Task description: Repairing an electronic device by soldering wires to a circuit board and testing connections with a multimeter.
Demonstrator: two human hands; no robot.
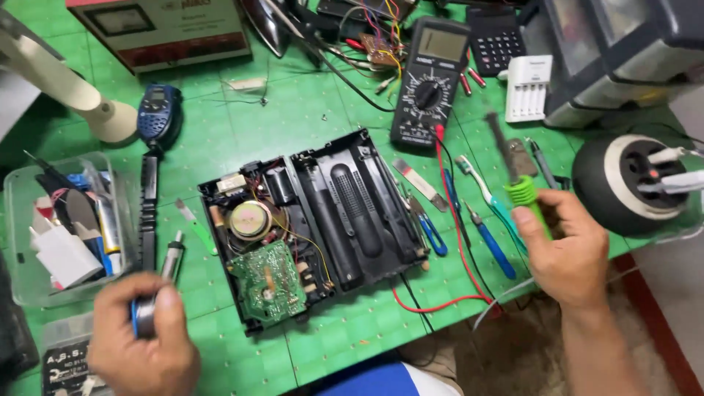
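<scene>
Fingers of the right hand (568,253) wrap the ridged green grip of a soldering iron (513,172), its dark shaft angled up-left. The left hand (143,334) is closed around a small round solder spool (143,315). Between them on the green gridded mat (293,117) lies an opened black plastic radio (312,220), its green circuit board (273,282) exposed.

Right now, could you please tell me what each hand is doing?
Left hand: closed around a solder spool.
Right hand: closed on a green-handled soldering iron.
</scene>
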